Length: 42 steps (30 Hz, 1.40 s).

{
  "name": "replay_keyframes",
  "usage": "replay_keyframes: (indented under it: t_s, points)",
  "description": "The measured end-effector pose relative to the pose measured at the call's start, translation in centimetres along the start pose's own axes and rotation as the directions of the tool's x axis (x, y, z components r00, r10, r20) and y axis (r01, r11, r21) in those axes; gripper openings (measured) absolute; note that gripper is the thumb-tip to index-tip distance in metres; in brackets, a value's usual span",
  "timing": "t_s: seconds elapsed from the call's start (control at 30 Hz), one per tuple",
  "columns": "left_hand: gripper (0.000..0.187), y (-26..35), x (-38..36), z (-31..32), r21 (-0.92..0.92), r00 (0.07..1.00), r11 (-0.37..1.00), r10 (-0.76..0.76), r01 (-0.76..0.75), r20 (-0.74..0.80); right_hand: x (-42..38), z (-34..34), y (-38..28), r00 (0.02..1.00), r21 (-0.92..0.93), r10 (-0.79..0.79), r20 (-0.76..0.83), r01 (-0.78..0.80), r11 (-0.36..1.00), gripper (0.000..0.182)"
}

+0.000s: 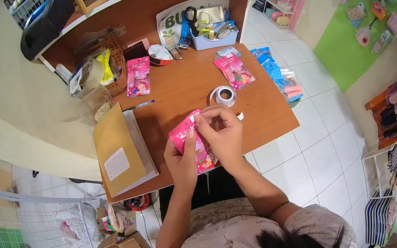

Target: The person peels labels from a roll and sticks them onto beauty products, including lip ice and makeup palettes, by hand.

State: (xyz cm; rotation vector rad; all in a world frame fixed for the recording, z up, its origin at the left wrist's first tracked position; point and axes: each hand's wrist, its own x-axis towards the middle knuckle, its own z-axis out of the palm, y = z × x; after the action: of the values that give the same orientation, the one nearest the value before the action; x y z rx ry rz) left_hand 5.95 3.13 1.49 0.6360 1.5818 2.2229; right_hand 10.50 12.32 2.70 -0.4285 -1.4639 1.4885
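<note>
While both grip, left hand (183, 158), right hand (221, 133), pink packet (192, 140) (above desk (269, 113))

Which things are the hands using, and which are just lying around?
In use:
left hand
right hand
pink packet

Lying about:
roll of tape
two more pink packets
blue pen
brown envelope
blue bin

The right hand (223, 133) covers the right side of the pink packet (187, 136), whose print is too small to read. The left hand (183, 159) hides its lower left edge, so neither grip shows fully. Beyond the packet, on the worktop (264, 119), the printed white bag (178, 19) is half hidden behind the blue tray (214, 39), its lettering cut short.
</note>
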Motion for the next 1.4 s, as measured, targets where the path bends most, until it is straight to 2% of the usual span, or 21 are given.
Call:
replay_keyframes:
  t_s: [0.23,0.33,0.43,0.53,0.73,0.83,0.93,1.07,1.1,1.13,1.2,1.23,1.33,1.37,1.4]
  points:
    - [0.021,-0.1,0.0,0.0,0.071,0.999,0.996,0.046,-0.047,0.012,0.0,0.1,0.3,0.999,-0.01,-0.035,-0.038,0.035,0.999,0.009]
    - [0.02,-0.3,0.0,-0.2,0.056,0.997,0.995,0.076,-0.078,0.035,-0.1,0.2,0.4,0.998,0.04,-0.032,-0.053,0.034,0.999,0.01]
    - [0.02,-0.2,-0.1,-0.2,0.037,0.998,0.998,0.045,-0.047,0.046,-0.2,0.3,-0.1,0.999,0.139,0.021,-0.047,-0.015,0.99,0.011]
    - [0.02,-0.4,0.0,-0.3,0.049,0.995,0.995,0.085,-0.088,0.054,-0.1,0.0,0.0,0.998,0.155,0.058,-0.034,-0.052,0.987,0.012]
    - [0.02,-0.5,0.1,-0.2,-0.005,0.998,0.999,0.053,-0.053,0.04,0.0,-0.1,0.1,0.993,0.268,0.104,-0.047,-0.087,0.959,0.028]
    - [0.02,-0.6,0.0,-0.4,0.066,0.997,0.996,0.064,-0.066,0.035,0.0,-0.1,0.2,0.981,0.337,0.165,-0.099,-0.123,0.934,0.034]
    - [0.02,-1.1,-0.1,-0.4,0.027,0.998,0.998,0.061,-0.062,0.027,0.0,-0.1,0.2,0.993,0.322,0.09,-0.081,-0.059,0.945,0.036]
    - [0.019,-0.8,0.1,-0.1,0.012,1.0,1.0,-0.008,0.008,0.001,0.2,-0.5,1.6,0.992,0.28,0.096,-0.088,-0.068,0.958,0.031]
    - [0.021,-0.6,0.1,-0.1,0.023,1.0,1.0,-0.002,0.002,0.001,0.2,-0.4,1.3,0.995,0.3,0.066,-0.074,-0.041,0.953,0.023]
    - [0.022,-0.6,0.3,-0.1,0.017,1.0,1.0,0.015,-0.015,-0.02,0.2,-0.7,1.3,0.993,0.236,0.096,0.076,-0.111,0.965,0.022]
    - [0.025,-0.9,0.8,-0.4,0.005,0.997,0.999,0.04,-0.04,-0.064,0.1,-2.1,2.2,0.917,0.069,0.184,0.354,-0.221,0.973,0.02]
    - [0.03,-0.6,1.1,-0.7,0.074,0.998,0.997,0.031,-0.027,-0.048,0.1,-2.3,2.8,0.901,0.028,0.21,0.38,-0.238,0.971,0.019]
    - [0.033,0.0,1.7,-1.2,0.256,0.932,0.905,0.361,-0.341,-0.035,3.3,-4.1,2.2,0.944,-0.234,0.158,0.288,-0.09,0.968,0.015]
    - [0.031,1.6,1.4,-1.4,0.223,0.918,0.903,0.39,-0.368,-0.064,5.6,-5.2,2.8,0.975,-0.239,0.044,0.217,0.01,0.971,0.017]
    - [0.03,3.5,1.0,-2.2,0.378,0.895,0.834,0.445,-0.402,-0.031,8.2,-6.5,3.8,0.986,-0.249,-0.073,0.148,0.109,0.962,0.019]
